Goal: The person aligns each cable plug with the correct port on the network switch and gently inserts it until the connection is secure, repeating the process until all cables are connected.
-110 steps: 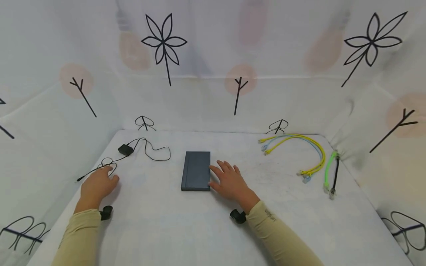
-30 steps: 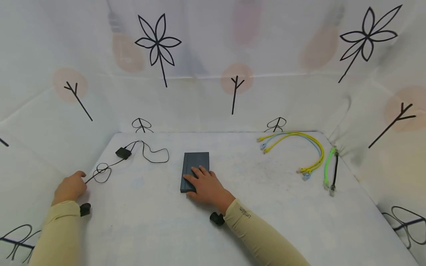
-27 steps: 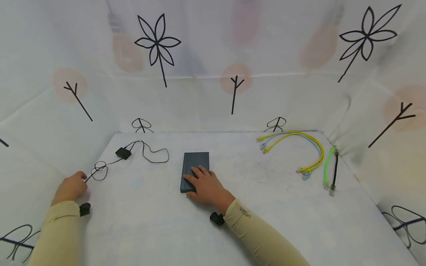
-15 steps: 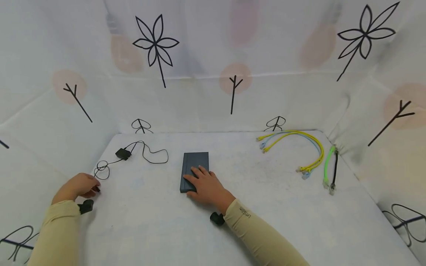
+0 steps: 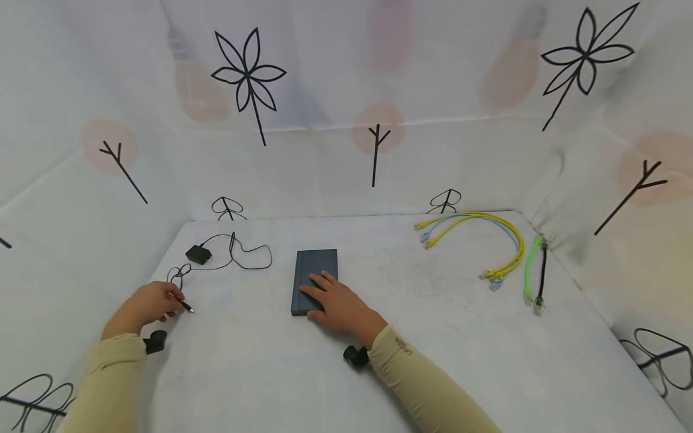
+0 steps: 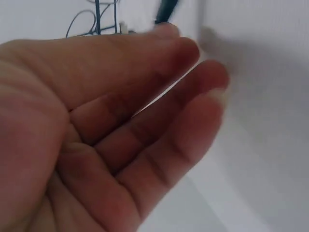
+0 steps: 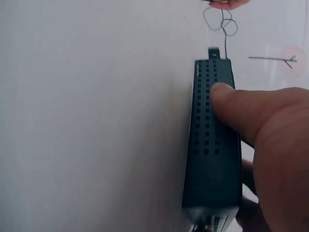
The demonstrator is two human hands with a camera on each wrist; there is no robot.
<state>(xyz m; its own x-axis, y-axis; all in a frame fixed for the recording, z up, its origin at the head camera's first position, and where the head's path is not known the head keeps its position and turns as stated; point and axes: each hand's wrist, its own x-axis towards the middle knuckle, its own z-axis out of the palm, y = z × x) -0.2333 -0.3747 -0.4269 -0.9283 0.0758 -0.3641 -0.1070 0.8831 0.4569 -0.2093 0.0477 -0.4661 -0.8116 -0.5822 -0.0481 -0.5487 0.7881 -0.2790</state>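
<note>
In the head view, my left hand (image 5: 148,307) pinches the thin black power cable near its plug (image 5: 186,307), whose metal tip points right and down. The left wrist view shows the thumb and fingertips close together, with a blurred dark piece of the plug (image 6: 166,9) beyond them. A knotted cable coil (image 5: 180,273) lies just past that hand and leads towards the black power adapter (image 5: 198,254). My right hand (image 5: 343,307) rests on the dark blue-grey network switch (image 5: 316,263), fingers spread over its top. Its thumb (image 7: 227,101) touches the vented side.
Yellow and light-blue network cables (image 5: 520,243) curve across the back right of the white table (image 5: 260,373). Beside them lie a short green cable (image 5: 529,270) and a black one (image 5: 542,270). Patterned white cloth (image 5: 325,162) encloses the back and sides.
My left hand has moved right from the table's left edge, bringing the plug along and dragging the cable coil. Earlier, my right hand went from beside the switch onto its top.
</note>
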